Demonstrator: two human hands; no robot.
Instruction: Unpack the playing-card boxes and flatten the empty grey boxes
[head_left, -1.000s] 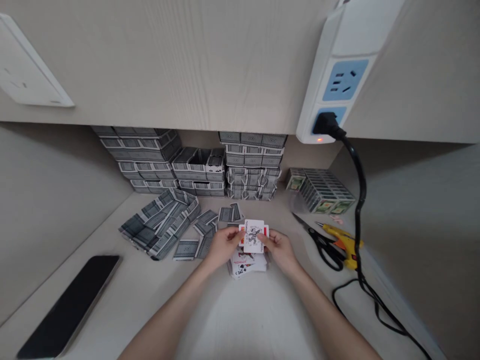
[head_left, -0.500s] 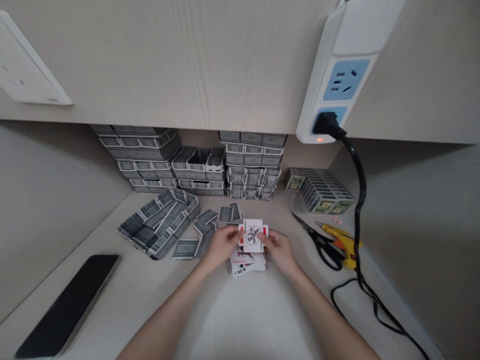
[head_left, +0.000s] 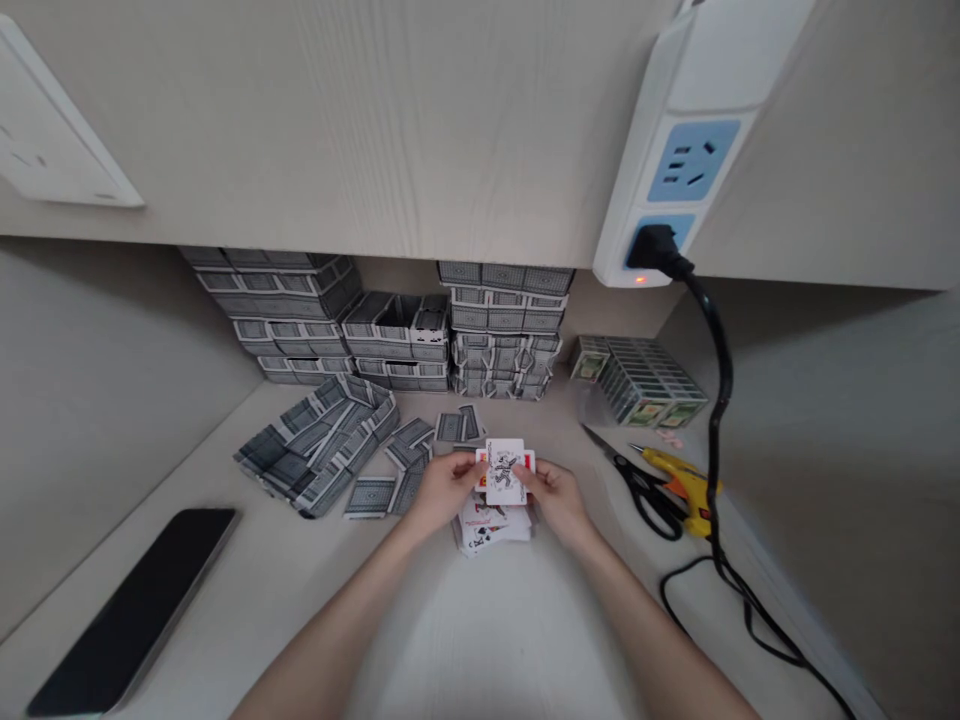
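Two playing cards are held crosswise between my hands: an upright joker card (head_left: 506,472) in front and a sideways card with red print (head_left: 529,462) behind it. My left hand (head_left: 444,488) pinches them at the left edge, thumb on the face. At the right, my right hand (head_left: 559,497) pinches the other side, its thumb lying on the joker. Just below, a loose pile of face-up cards (head_left: 487,532) rests on the desk. Several patterned cards (head_left: 371,497) lie left of my left hand, beside an open box-like form built of cards (head_left: 315,445).
Stacked card structures (head_left: 506,320) line the back under the overhanging panel. Transparent card cases (head_left: 652,380) stand at back right. Black scissors (head_left: 649,490) and a yellow glue gun (head_left: 686,490) lie at right near a hanging power cord (head_left: 721,400). A dark phone (head_left: 135,610) lies at front left.
Both hands keep the same grip on the crossed cards. Only a very slight shift of the whole view shows.
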